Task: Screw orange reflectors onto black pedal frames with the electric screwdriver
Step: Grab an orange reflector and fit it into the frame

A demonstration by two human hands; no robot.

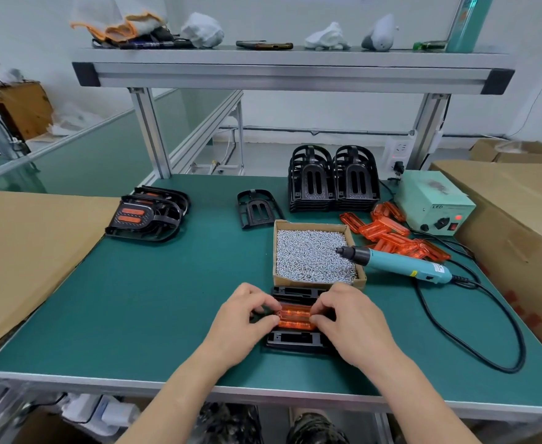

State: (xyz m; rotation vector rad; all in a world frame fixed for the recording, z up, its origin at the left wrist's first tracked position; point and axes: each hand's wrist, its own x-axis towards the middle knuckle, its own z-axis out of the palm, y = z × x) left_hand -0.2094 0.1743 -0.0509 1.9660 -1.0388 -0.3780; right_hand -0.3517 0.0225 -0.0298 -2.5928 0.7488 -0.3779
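A black pedal frame (295, 339) lies on the green mat near the front edge, with an orange reflector (295, 317) set in its middle. My left hand (242, 318) pinches the reflector's left end. Its right end is pinched by my right hand (349, 318). The teal electric screwdriver (394, 262) lies untouched to the right of the cardboard screw box (361, 280), its bit over the screws. Loose orange reflectors (388, 233) are heaped behind it.
Two stacks of bare black frames (332, 179) stand at the back, a single frame (256, 209) lies left of them. Frames with reflectors (147, 216) sit at the left. The power supply (433, 201), its black cable (474, 322) and cardboard boxes (519, 219) fill the right.
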